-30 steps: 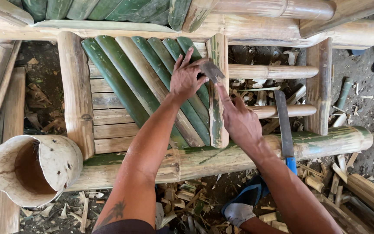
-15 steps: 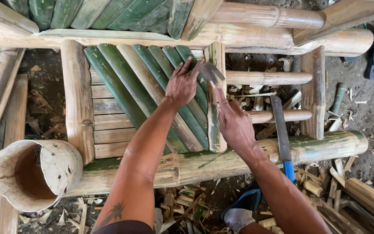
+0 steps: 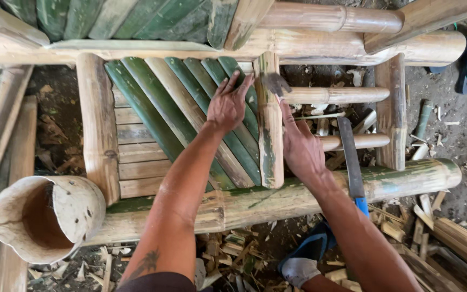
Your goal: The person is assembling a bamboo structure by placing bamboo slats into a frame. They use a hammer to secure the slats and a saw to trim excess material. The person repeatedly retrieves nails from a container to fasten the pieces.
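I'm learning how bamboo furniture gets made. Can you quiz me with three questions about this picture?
1. True or false: the left hand lies flat on the slanted green slats.
2. Which tool leans against the frame by the right hand? A saw, B long knife with blue handle, C drill.
3. What hollow thing lies at the lower left?

Key: 1 true. 2 B. 3 A cut bamboo stump.

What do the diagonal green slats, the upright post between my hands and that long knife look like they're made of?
Diagonal slats: split bamboo, raw green skin, curved faces. Upright post: round bamboo, skin partly scraped pale. Knife: dull grey blade, likely steel; blue handle, perhaps plastic.
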